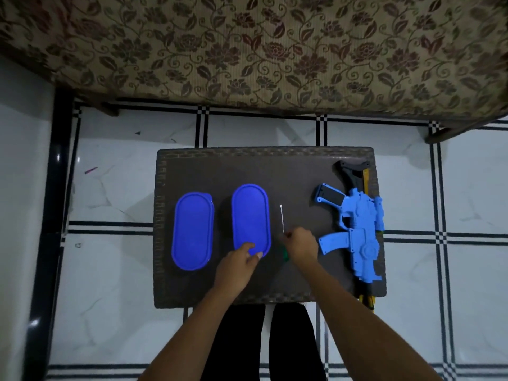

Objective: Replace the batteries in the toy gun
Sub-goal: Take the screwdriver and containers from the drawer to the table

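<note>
A light blue toy gun (357, 221) with a black stock and yellow parts lies along the right side of a small dark table (297, 177). A screwdriver with a thin metal shaft (282, 218) and a green handle lies at the table's middle. My right hand (301, 244) is curled around that handle, left of the gun. Two blue oval lidded containers stand on the left half: one further left (192, 229), one nearer the middle (250, 215). My left hand (239, 259) grips the near end of the middle container, thumb on its lid.
The table stands on a glossy white tiled floor (115, 188) with dark grid lines. A sofa with floral fabric (261, 50) fills the far side. My dark-trousered legs (264, 339) are under the table's near edge. A wall lies at the left.
</note>
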Action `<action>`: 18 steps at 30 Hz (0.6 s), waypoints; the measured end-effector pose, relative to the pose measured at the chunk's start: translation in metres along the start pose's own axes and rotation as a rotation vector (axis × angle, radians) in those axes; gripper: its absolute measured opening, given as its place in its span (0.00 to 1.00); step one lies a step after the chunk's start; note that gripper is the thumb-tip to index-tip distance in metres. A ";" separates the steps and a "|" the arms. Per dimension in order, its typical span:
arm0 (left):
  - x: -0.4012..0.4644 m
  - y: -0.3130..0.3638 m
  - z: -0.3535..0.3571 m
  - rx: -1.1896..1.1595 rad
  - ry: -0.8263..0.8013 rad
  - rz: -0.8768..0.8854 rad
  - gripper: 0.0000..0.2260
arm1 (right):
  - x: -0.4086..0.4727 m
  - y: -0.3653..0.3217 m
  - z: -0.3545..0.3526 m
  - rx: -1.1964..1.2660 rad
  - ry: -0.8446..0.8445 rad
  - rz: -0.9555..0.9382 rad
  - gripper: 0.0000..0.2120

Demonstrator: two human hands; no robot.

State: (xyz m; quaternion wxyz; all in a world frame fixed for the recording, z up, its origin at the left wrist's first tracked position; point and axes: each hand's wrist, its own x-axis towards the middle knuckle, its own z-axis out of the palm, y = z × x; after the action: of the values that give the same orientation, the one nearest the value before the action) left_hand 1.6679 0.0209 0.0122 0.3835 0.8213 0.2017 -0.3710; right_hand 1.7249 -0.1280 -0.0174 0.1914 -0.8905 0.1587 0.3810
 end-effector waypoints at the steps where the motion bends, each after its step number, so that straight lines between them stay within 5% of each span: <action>1: -0.001 -0.004 0.000 0.016 0.008 0.010 0.18 | 0.004 0.000 0.004 -0.080 -0.009 -0.022 0.16; 5: -0.005 -0.015 0.002 0.046 0.059 0.011 0.18 | 0.015 -0.001 0.011 -0.236 -0.030 -0.038 0.18; 13: -0.040 -0.006 0.014 0.037 0.164 -0.013 0.16 | -0.020 0.011 -0.017 -0.155 -0.047 -0.043 0.17; 18: -0.086 0.035 0.026 -0.086 0.281 -0.006 0.15 | -0.077 0.037 -0.064 -0.050 -0.018 -0.359 0.16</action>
State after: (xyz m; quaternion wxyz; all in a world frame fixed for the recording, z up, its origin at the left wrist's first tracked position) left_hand 1.6226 -0.0249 0.0836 0.3854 0.8473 0.2717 -0.2443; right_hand 1.6974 -0.1797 0.0719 0.2356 -0.9056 -0.0143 0.3523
